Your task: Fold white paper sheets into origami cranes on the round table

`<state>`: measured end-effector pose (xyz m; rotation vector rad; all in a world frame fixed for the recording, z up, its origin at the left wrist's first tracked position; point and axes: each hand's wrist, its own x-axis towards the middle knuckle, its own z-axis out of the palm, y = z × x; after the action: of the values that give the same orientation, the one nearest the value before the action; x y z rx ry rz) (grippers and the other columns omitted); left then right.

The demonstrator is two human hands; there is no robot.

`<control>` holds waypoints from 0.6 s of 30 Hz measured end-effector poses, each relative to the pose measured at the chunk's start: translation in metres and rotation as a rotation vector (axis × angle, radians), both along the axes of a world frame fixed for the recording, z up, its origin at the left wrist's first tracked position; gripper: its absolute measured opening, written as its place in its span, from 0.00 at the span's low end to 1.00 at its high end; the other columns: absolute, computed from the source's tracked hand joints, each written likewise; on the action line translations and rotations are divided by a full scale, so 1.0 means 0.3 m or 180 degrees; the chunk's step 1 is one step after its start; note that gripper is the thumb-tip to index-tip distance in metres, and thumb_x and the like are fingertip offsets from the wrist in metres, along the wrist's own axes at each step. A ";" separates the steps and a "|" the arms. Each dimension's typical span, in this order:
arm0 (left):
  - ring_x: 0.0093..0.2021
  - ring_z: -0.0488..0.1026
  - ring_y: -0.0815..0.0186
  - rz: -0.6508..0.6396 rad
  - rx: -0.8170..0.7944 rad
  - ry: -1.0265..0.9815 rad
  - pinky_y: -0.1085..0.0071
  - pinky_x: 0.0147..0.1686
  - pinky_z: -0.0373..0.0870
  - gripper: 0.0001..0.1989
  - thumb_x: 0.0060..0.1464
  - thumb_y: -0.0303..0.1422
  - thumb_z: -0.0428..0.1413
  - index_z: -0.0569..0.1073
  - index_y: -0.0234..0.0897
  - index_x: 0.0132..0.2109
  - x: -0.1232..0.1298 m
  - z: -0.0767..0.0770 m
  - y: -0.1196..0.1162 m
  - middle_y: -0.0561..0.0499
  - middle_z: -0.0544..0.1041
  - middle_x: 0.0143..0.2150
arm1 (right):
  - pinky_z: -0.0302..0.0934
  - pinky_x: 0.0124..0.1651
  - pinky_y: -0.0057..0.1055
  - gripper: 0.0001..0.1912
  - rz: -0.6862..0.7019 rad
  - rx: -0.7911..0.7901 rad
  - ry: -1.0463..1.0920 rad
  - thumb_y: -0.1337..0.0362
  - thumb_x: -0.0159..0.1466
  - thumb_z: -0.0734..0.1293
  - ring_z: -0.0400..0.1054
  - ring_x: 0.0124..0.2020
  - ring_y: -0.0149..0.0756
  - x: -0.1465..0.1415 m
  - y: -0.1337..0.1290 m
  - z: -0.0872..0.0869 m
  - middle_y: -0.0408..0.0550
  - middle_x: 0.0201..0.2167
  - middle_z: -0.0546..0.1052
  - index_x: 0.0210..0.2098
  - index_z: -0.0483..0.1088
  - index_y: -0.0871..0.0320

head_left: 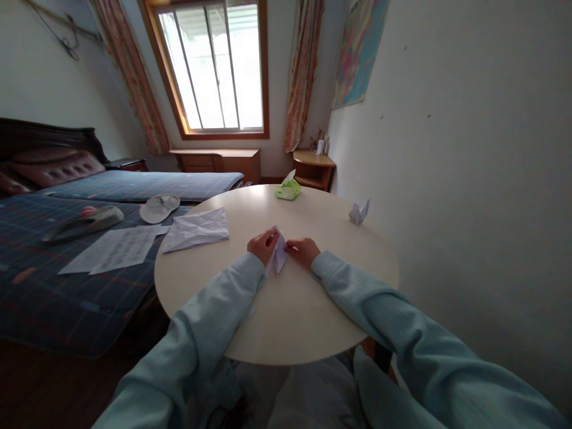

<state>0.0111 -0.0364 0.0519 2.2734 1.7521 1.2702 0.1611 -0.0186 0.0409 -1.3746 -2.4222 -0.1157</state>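
Pinching the folded paper (280,255) from its left side, the left hand (264,245) had its fingers nearly closed on the upper edge. The right hand (304,252) held its fingers almost together at the opposite side, their tips touching the paper. The piece stood over the middle of the round worktop (308,325), between both hands, its long axis running roughly away from the person, a narrow point toward the window (214,68).
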 end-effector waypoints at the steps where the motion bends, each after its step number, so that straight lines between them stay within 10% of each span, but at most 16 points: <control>1: 0.25 0.65 0.74 -0.0013 0.0029 -0.0035 0.79 0.28 0.60 0.14 0.49 0.38 0.43 0.69 0.37 0.36 -0.001 -0.001 0.003 0.53 0.71 0.25 | 0.49 0.27 0.24 0.11 0.0029 0.0004 -0.0015 0.58 0.55 0.56 0.64 0.27 0.31 0.000 -0.001 0.001 0.43 0.24 0.73 0.27 0.68 0.52; 8: 0.20 0.61 0.76 -0.0014 0.0269 -0.0408 0.80 0.25 0.59 0.13 0.47 0.39 0.45 0.68 0.37 0.34 -0.015 -0.005 0.020 0.57 0.65 0.18 | 0.49 0.27 0.24 0.12 0.0017 -0.0117 0.0058 0.57 0.55 0.56 0.64 0.26 0.30 0.001 -0.002 -0.004 0.42 0.25 0.73 0.29 0.69 0.53; 13: 0.40 0.63 0.66 -0.0098 0.1069 -0.0581 0.71 0.35 0.62 0.18 0.40 0.39 0.53 0.65 0.35 0.39 -0.033 0.003 0.033 0.46 0.67 0.39 | 0.49 0.26 0.24 0.13 -0.0106 -0.0089 0.0054 0.58 0.55 0.55 0.64 0.27 0.30 0.001 0.000 -0.005 0.42 0.26 0.73 0.30 0.68 0.53; 18: 0.37 0.66 0.67 -0.0935 0.0208 -0.0663 0.72 0.34 0.64 0.21 0.35 0.38 0.56 0.66 0.37 0.40 -0.036 -0.009 0.046 0.50 0.70 0.37 | 0.50 0.29 0.23 0.11 0.0117 -0.0015 0.0118 0.60 0.55 0.56 0.63 0.28 0.29 0.009 0.009 -0.012 0.44 0.26 0.72 0.30 0.68 0.54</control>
<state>0.0002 -0.0226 0.0493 2.2295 1.2744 1.4553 0.1637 -0.0158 0.0374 -1.3217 -2.4174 -0.0747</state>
